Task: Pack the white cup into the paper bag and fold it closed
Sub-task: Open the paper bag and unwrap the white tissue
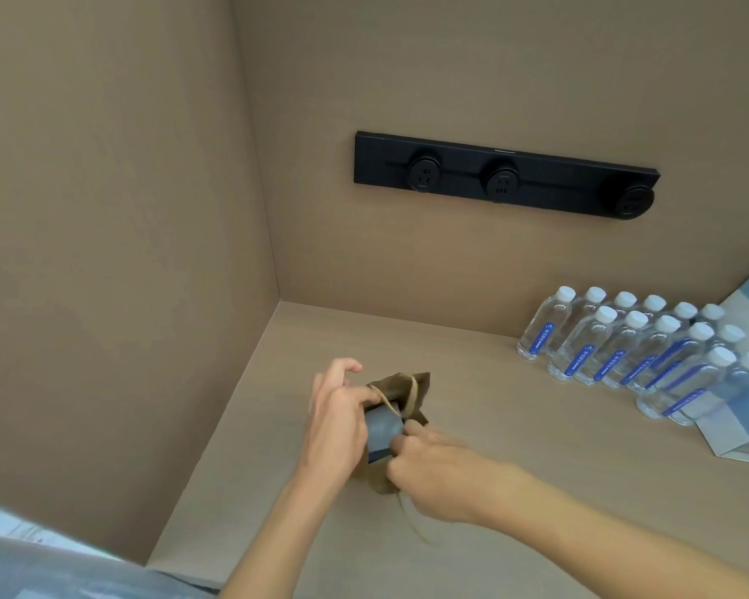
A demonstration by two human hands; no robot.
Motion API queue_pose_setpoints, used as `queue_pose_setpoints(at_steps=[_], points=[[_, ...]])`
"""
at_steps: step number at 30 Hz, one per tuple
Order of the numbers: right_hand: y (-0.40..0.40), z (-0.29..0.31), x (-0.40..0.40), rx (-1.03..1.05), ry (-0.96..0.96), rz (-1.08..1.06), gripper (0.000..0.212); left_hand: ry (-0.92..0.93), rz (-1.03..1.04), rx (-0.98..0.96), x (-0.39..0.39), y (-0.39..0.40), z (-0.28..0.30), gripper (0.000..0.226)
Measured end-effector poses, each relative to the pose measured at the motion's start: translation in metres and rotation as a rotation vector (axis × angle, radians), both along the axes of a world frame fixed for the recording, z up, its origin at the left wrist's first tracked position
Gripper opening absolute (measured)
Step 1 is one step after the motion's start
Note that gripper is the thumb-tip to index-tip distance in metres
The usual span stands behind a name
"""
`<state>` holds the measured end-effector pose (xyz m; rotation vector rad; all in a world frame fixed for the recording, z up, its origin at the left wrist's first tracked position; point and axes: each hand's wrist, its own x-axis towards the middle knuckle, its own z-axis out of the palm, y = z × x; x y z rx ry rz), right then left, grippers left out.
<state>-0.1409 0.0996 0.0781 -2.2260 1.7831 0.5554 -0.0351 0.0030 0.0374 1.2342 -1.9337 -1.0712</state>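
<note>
Seen from above, on a pale wood-grain counter (pixel 472 425) set in a matte tan alcove: a small crumpled brown paper bag (pixel 411 389) with twisted paper-cord handles, standing near the left wall. Left hand (pixel 336 419) curled against the bag's left side, fingers pinching its creased rim and one cord. Right hand (pixel 424 462), slightly blurred, closed around the bag's near edge, thumb and fingers pressed to the paper. Between the two hands, a smooth grey-looking curved surface with a darker band (pixel 383 436), sitting inside the bag's open mouth; whether this was the white cup could not be told. Trailing loose toward the counter's front edge, a second cord handle (pixel 411 518). Well apart to the right, rows of clear plastic water bottles (pixel 623 352) with white caps and blue labels, beside a pale blue-and-white box (pixel 744 443). On the back wall, a long black power strip (pixel 504 172) with three round sockets.
</note>
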Motion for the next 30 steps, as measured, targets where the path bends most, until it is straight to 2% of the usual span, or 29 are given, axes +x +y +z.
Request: queue_pose_setpoints(at_steps=[2, 3, 5, 7, 8, 10, 13, 16, 19, 20, 22, 24, 26, 29, 30], points=[[-0.004, -0.006, 0.009, 0.053, -0.006, -0.035, 0.02, -0.287, -0.04, -0.119, 0.006, 0.006, -0.007, 0.03], [-0.007, -0.009, 0.012, 0.093, -0.012, -0.064, 0.022, -0.4, -0.044, -0.131, 0.008, 0.009, -0.01, 0.036], [-0.011, -0.016, 0.017, 0.173, -0.006, -0.12, 0.023, -0.543, -0.063, -0.01, 0.012, 0.012, -0.013, 0.053], [-0.013, -0.023, 0.02, 0.264, 0.021, -0.184, 0.023, -0.627, -0.083, 0.044, 0.016, 0.014, -0.013, 0.047], [-0.015, -0.028, 0.02, 0.289, 0.033, -0.22, 0.024, -0.634, -0.107, 0.068, 0.017, 0.014, -0.015, 0.041], [-0.019, -0.034, 0.016, 0.237, 0.01, -0.313, 0.029, -0.518, -0.155, 0.112, 0.019, 0.015, -0.022, 0.036], [-0.032, -0.04, 0.003, 0.121, -0.047, -0.373, 0.031, -0.381, -0.169, 0.165, 0.011, 0.016, -0.022, 0.046], [-0.048, -0.047, -0.004, 0.204, 0.114, -0.267, 0.035, -0.308, -0.16, 0.273, 0.003, 0.012, -0.013, 0.053], [-0.055, -0.056, -0.003, 0.373, 0.248, -0.176, 0.057, -0.313, -0.214, 0.377, 0.001, 0.005, -0.009, 0.053], [-0.056, -0.06, -0.003, 0.394, 0.234, -0.167, 0.056, -0.321, -0.234, 0.391, 0.001, 0.003, -0.009, 0.051], [-0.056, -0.069, -0.002, 0.378, 0.153, -0.128, 0.039, -0.325, -0.243, 0.409, 0.003, 0.001, -0.008, 0.044], [-0.054, -0.077, 0.004, 0.388, 0.166, -0.083, 0.026, -0.351, -0.203, 0.394, 0.003, 0.001, -0.005, 0.033], [-0.049, -0.076, 0.01, 0.421, 0.25, -0.09, 0.026, -0.48, -0.135, 0.256, 0.003, 0.0, -0.002, 0.036], [-0.048, -0.077, 0.008, 0.323, 0.068, -0.191, 0.034, -0.714, -0.118, 0.06, 0.001, -0.003, 0.0, 0.034], [-0.047, -0.076, 0.005, 0.285, 0.018, -0.126, 0.034, -0.766, -0.142, 0.034, 0.0, -0.004, 0.002, 0.032]])
